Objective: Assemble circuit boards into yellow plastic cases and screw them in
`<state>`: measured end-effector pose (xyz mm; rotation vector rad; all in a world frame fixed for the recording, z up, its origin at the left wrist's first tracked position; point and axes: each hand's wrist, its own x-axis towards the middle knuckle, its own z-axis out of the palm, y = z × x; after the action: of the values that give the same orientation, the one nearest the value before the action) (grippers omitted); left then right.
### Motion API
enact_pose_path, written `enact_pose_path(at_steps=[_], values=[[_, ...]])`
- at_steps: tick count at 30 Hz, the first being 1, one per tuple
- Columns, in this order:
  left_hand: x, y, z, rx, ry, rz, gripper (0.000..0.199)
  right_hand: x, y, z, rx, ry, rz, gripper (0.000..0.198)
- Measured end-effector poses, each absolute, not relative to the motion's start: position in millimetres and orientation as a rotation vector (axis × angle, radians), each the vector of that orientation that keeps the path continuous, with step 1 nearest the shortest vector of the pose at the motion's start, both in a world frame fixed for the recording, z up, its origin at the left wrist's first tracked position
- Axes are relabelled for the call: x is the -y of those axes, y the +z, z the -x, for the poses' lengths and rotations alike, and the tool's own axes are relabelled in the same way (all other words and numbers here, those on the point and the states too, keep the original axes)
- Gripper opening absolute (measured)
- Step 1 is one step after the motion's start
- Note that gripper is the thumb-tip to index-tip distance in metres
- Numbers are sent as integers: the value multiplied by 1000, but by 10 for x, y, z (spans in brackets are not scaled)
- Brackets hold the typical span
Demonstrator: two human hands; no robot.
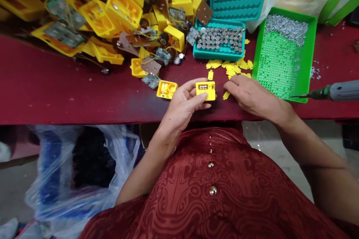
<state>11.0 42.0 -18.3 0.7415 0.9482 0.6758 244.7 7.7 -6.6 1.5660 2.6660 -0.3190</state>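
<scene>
My left hand (183, 101) grips a small yellow plastic case (209, 95) over the table's front edge, thumb across its face. In an open slot of that case sits a row of button cells (203, 87). My right hand (249, 91) is beside it on the table, fingers pinched at a small yellow battery cover (226, 95). Just behind the case lies another loose yellow cover (210, 75). An open yellow housing (167, 89) rests left of my left hand, partly behind it.
A teal tray (218, 55) holds many button cells, near scattered yellow covers (235, 68). Right of it stands a green basket (256, 59) of screws, with a power screwdriver (336, 91) reaching over its corner. Yellow housings with circuit boards (67, 35) are heaped at the left.
</scene>
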Motion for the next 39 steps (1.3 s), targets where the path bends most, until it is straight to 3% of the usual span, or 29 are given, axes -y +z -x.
enact_pose_path(at_steps=[11, 14, 19, 24, 29, 39], values=[[-419, -182, -113, -960, 677, -756, 52, -144, -7, -2461, -2711, -532, -1417, 23], [-416, -193, -123, -959, 678, -724, 50, -116, -27, -2466, -2738, -599, -1444, 32], [-421, -209, -138, -952, 709, -720, 44, -38, 10, -2387, -2784, -537, -1958, 28], [-434, -250, -164, -955, 732, -782, 40, -37, 55, -2164, -2580, -1030, -2708, 13], [-416, -317, -192, -923, 767, -855, 48, -103, 2, -1963, -2254, -1803, -2887, 12], [-358, -374, -246, -950, 765, -1029, 47, -158, -111, -1837, -1788, -2268, -2955, 13]])
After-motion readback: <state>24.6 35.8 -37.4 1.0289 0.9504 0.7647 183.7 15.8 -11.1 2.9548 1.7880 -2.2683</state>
